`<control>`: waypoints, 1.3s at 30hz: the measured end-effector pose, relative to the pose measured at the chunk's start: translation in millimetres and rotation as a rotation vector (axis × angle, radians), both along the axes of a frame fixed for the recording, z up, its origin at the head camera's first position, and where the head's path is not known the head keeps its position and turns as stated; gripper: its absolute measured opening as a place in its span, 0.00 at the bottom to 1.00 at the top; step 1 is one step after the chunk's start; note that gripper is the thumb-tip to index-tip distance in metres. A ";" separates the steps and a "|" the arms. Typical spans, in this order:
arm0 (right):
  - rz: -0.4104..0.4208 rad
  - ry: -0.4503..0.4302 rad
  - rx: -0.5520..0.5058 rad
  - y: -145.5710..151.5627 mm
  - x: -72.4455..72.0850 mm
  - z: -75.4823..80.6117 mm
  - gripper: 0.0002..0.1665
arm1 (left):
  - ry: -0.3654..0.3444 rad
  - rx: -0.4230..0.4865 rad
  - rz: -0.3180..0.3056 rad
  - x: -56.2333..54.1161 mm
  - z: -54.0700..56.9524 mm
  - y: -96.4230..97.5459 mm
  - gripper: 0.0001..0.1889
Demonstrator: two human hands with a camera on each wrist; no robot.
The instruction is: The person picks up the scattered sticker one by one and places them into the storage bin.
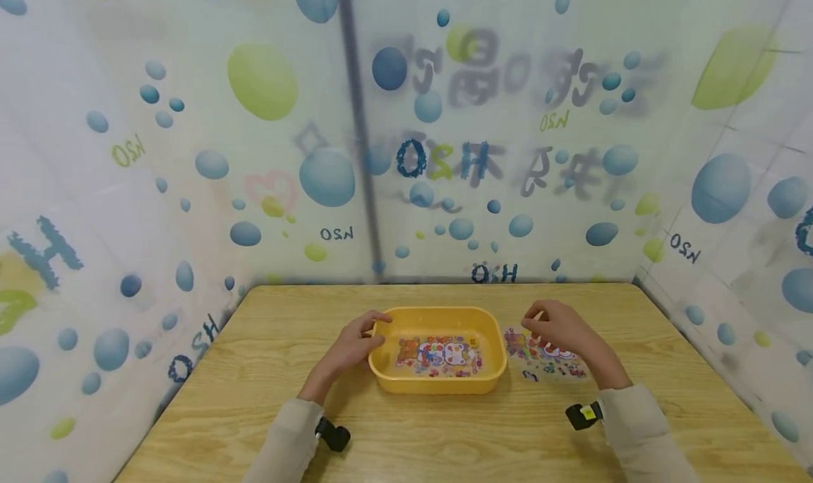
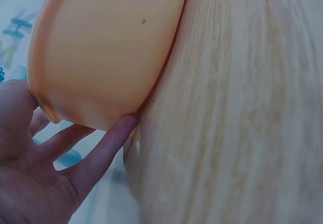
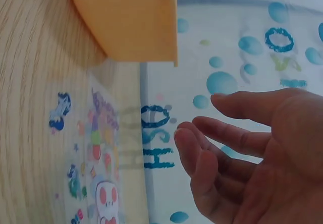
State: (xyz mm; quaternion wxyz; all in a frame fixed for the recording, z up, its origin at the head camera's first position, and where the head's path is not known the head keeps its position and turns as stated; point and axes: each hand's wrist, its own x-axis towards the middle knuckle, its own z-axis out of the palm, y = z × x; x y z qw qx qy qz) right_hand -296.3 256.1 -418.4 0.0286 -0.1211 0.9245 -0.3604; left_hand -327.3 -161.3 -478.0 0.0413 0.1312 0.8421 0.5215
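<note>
In the head view, the yellow tray (image 1: 438, 386) points its long axis crosswise, from the left hand's (image 1: 351, 345) fingers toward the right hand (image 1: 559, 325). The left wrist view shows fingers gripping its end; the right, loosely curled, empty fingers beside a sticker sheet (image 3: 103, 148).

The head view looks forward and down from above, far enough back to hold both hands, the yellow tray (image 1: 438, 386) low in the centre, the table (image 1: 457, 437) and the curtain (image 1: 508, 17) across the top. Both wrist views sit close and turned sideways: one faces past the left hand (image 2: 45, 168), lower left, to what seems, in dim light, the tray's outer wall; the other past the right hand (image 3: 252, 158), lower right. All three share the tray; head and right wrist share the sticker sheet (image 3: 93, 168).
</note>
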 end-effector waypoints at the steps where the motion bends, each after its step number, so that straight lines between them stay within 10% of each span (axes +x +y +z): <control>1: -0.016 0.004 -0.003 2.5 0.2 -1.9 0.17 | -0.001 -0.001 -0.001 0.3 0.2 0.2 0.17; 39: -0.303 -0.055 0.332 67.1 -5.2 -33.1 0.25 | -0.011 -0.033 0.018 2.1 1.6 1.2 0.17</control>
